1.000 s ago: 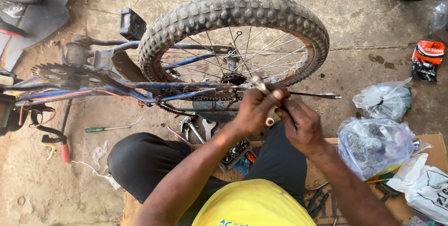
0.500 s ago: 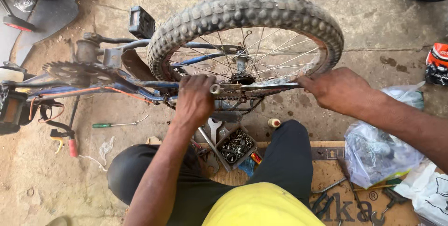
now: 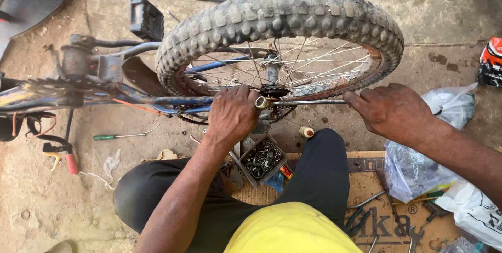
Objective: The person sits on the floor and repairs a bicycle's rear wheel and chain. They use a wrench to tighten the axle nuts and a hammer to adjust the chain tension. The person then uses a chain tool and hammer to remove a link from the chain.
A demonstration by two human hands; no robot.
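Left hand now grips the axle end; right hand, moved outward, pinches the rod (wheel unchanged): hub work continues.

Soft even daylight, faint shadows, sharp centre, slight wide-angle edge distortion

Upturned bicycle's knobby rear wheel, thin axle rod horizontal.

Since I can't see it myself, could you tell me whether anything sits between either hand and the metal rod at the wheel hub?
Nothing visible does: the left hand already grips the hub end of the metal rod, and the right hand touches its other end.
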